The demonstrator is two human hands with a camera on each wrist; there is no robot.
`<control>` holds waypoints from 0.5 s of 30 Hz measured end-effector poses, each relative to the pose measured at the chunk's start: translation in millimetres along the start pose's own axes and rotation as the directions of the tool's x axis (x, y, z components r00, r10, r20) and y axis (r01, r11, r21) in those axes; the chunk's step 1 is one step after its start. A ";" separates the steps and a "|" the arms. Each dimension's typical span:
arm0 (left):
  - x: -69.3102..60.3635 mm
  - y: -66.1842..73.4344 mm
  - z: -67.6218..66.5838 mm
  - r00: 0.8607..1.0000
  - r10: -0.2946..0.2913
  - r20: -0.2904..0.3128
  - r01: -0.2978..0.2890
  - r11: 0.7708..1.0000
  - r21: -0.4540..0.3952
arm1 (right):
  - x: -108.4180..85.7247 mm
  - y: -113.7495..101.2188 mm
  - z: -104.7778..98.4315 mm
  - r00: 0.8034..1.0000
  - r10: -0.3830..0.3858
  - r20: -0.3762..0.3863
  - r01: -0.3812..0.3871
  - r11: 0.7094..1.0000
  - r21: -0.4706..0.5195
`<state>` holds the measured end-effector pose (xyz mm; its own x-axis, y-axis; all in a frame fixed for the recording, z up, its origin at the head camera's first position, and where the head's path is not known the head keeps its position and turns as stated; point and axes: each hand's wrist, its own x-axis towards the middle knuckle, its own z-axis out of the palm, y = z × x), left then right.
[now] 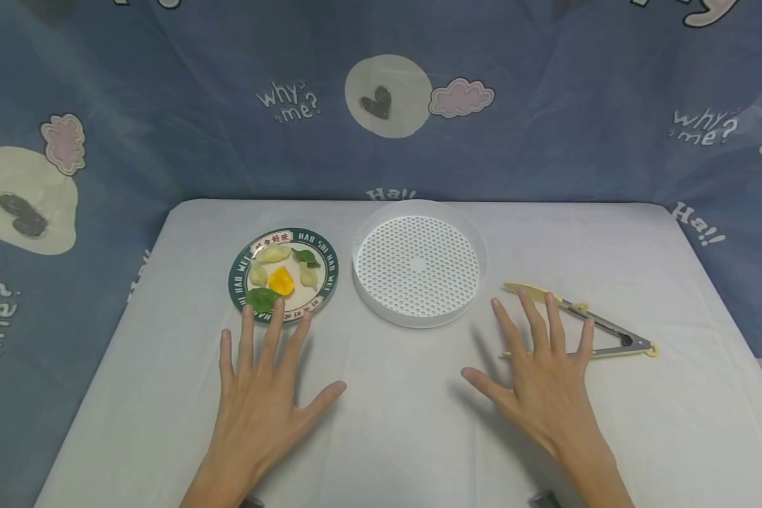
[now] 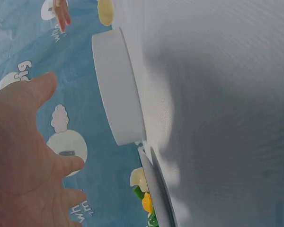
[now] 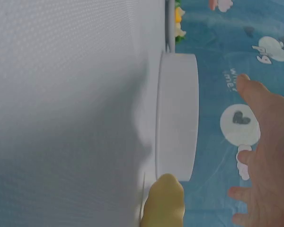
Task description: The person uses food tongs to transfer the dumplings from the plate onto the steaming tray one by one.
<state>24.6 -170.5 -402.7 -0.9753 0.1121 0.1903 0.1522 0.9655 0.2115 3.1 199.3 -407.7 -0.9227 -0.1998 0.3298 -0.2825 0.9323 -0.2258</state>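
Palm down and fingers spread, my left hand (image 1: pixel 260 406) is held above the table just in front of a green-rimmed plate (image 1: pixel 331 268). On that plate lie several pale dumplings (image 1: pixel 273 254), a yellow piece (image 1: pixel 281 281) and green leaves (image 1: pixel 262 300). A round white steamer tray (image 1: pixel 419 264) with a perforated base stands at centre, apart from both hands. My right hand (image 1: pixel 549 395), also spread and holding nothing, hovers by yellow-and-grey tongs (image 1: pixel 600 322). Its fingers partly cover the tongs, whose arms stand apart with the hinge to the right.
A white cloth covers the table (image 1: pixel 406 423). Behind and around it hangs a blue printed curtain (image 1: pixel 228 155). The plate is left of the steamer tray, with a narrow gap between them; the tongs lie to its right.
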 end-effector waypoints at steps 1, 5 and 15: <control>-0.2 0.1 -0.2 1.000 -0.002 0.001 0.002 1.000 -0.001 | 0.2 0.2 -0.2 1.000 0.001 0.004 -0.001 1.000 0.002; -0.3 1.2 -0.9 1.000 -0.010 0.000 0.010 1.000 -0.008 | 0.4 2.0 -1.3 1.000 0.004 0.028 -0.004 1.000 0.002; -0.6 -0.2 -4.2 0.999 -0.045 -0.029 0.041 0.990 -0.131 | 1.4 19.6 -7.8 0.994 0.007 0.113 -0.009 1.000 0.015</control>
<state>25.9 -171.8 -398.9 -0.9761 0.0611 0.2084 0.1315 0.9300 0.3433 -1.7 219.6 -404.6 -0.9485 -0.2260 0.2222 -0.2782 0.9294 -0.2425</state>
